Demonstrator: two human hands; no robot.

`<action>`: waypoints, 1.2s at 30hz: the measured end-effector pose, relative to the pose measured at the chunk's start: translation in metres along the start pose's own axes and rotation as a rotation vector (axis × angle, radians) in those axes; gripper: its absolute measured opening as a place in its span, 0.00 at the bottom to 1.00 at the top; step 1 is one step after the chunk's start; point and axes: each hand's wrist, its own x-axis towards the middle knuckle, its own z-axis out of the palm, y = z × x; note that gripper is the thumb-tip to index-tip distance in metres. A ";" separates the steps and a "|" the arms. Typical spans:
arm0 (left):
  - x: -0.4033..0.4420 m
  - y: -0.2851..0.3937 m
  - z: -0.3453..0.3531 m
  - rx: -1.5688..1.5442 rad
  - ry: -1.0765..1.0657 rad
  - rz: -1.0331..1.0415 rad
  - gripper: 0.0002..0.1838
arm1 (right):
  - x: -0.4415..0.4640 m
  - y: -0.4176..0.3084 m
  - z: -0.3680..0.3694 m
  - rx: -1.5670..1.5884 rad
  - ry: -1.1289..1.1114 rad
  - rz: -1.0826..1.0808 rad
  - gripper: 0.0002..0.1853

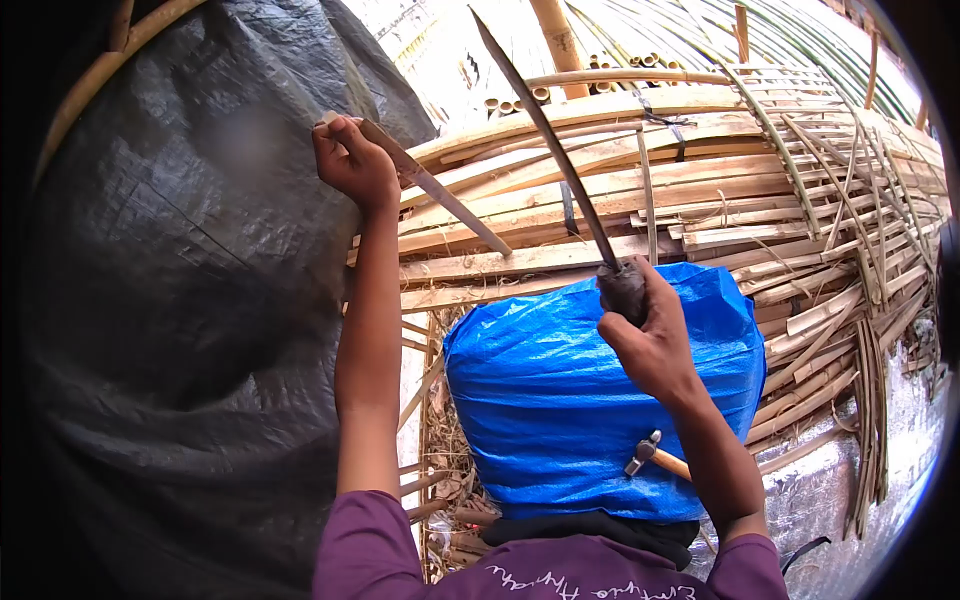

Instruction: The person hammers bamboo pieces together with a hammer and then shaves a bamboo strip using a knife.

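My left hand (355, 165) is raised at the upper left, its fingers closed round one end of a flat bamboo strip (440, 192). The strip slants down to the right, its far end in front of the stacked bamboo. In my right hand (655, 340) is the dark, wrapped-looking handle of a machete (560, 150). Its long narrow blade points up and to the left, apart from the strip. Below my right hand, a hammer (650, 455) with a wooden handle lies on a blue tarp (590, 400) over my lap. My right forearm hides part of the hammer's handle.
Long split bamboo slats (600, 190) are stacked ahead, some tied with dark bands. A bamboo lattice (800, 130) stands at the upper right. Black plastic sheeting (180, 300) hangs along the left. Shiny silver sheeting (830, 500) covers the lower right.
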 end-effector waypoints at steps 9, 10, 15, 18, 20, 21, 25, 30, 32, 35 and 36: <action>0.009 -0.004 0.009 -0.079 0.140 -0.112 0.13 | 0.058 -0.012 0.068 0.029 -0.207 -0.053 0.19; 0.008 -0.002 0.010 -0.073 0.136 -0.112 0.13 | 0.060 -0.014 0.072 0.034 -0.210 -0.050 0.19; 0.003 0.005 0.020 -0.264 0.070 -0.267 0.15 | 0.069 -0.017 0.084 0.050 -0.231 -0.109 0.19; -0.002 -0.002 0.027 -0.142 0.122 -0.157 0.15 | 0.063 -0.025 0.088 0.055 -0.231 -0.107 0.18; -0.003 0.002 0.024 0.280 0.322 -0.128 0.15 | 0.059 -0.018 0.100 0.044 -0.148 -0.141 0.18; -0.010 -0.005 0.010 0.213 0.456 -0.282 0.14 | 0.056 -0.008 0.111 0.167 -0.109 -0.131 0.18; -0.106 0.034 -0.073 -0.025 0.356 -1.246 0.09 | 0.040 0.029 0.098 0.142 -0.053 0.048 0.16; -0.232 0.096 -0.156 0.144 -0.001 -1.131 0.09 | 0.022 0.068 0.043 0.070 0.030 0.193 0.14; -0.247 0.145 -0.174 0.198 -0.229 -0.986 0.11 | 0.015 0.072 0.025 0.126 0.047 0.291 0.14; -0.239 0.203 -0.208 0.177 -0.704 -0.676 0.15 | 0.007 0.073 0.009 0.262 0.088 0.355 0.13; -0.233 0.219 -0.216 0.103 -0.794 -0.677 0.16 | 0.005 0.071 0.006 0.285 0.105 0.355 0.12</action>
